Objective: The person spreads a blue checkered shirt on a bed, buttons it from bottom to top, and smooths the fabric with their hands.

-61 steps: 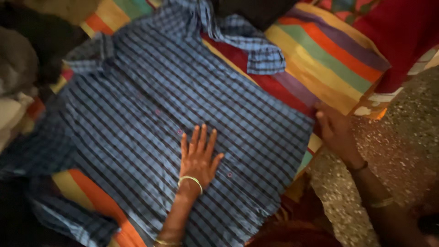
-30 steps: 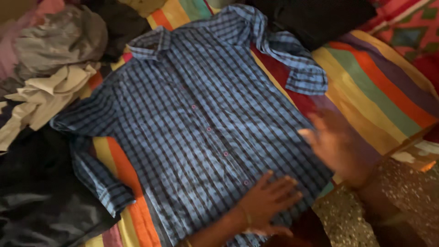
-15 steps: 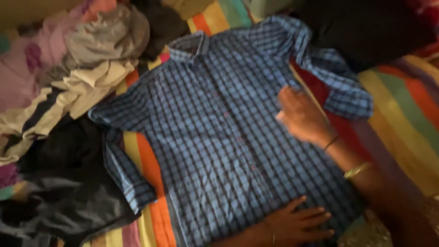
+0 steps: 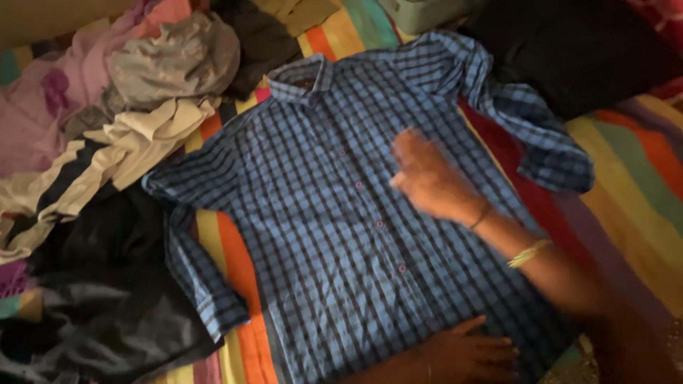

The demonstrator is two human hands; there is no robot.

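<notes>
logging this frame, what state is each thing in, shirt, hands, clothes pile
shirt: spread flat, front up, buttoned, sleeves bent inward
right hand: on the shirt's chest, blurred, fingers curled
left hand: flat on the shirt's hem, fingers spread
clothes pile: crumpled, unfolded, left of the shirt
striped sheet: spread out under the shirt

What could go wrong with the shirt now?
The right hand sweeps across the chest of the blue checked shirt; it could push the cloth into folds instead of smoothing it. The left hand presses only the bottom hem, so the top may slide. The sleeve on the picture's right lies crumpled and might stay creased. The pile of loose clothes touches the other sleeve and could tangle with it.
</notes>
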